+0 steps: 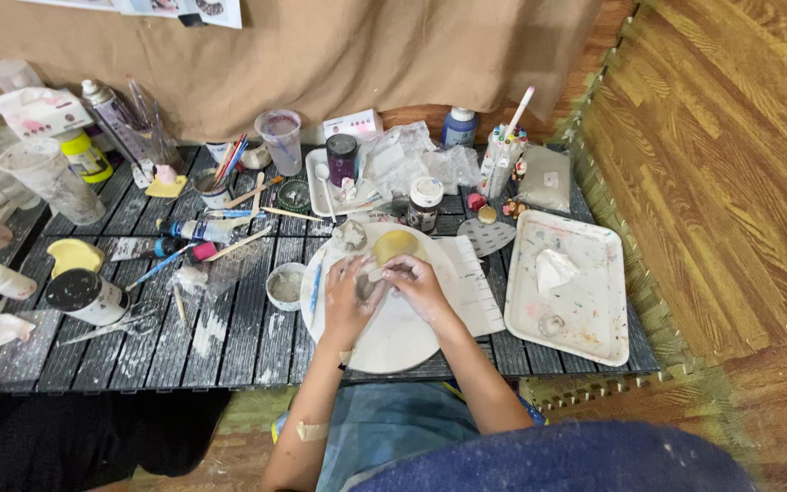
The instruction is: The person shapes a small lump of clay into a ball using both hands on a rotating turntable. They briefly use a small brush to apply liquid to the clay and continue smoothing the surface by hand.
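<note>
At the far left of the frame a white bottle (4, 281) lies on the dark slatted table (229, 346), and just right of it a black-lidded jar (86, 296) rests on its side. Toward the middle, a small round cup (285, 285) sits just beside a round white board (403, 337). Over that board the left hand (348, 296) and right hand (419, 287) meet at frame centre, fingers curled closed around a small grey lump of clay (368, 284) pinched between them. A yellow sponge (396, 244) lies on the board just above the hands. At the right, a paint-stained white tray (576, 323) holds a crumpled tissue (555, 269)
</note>
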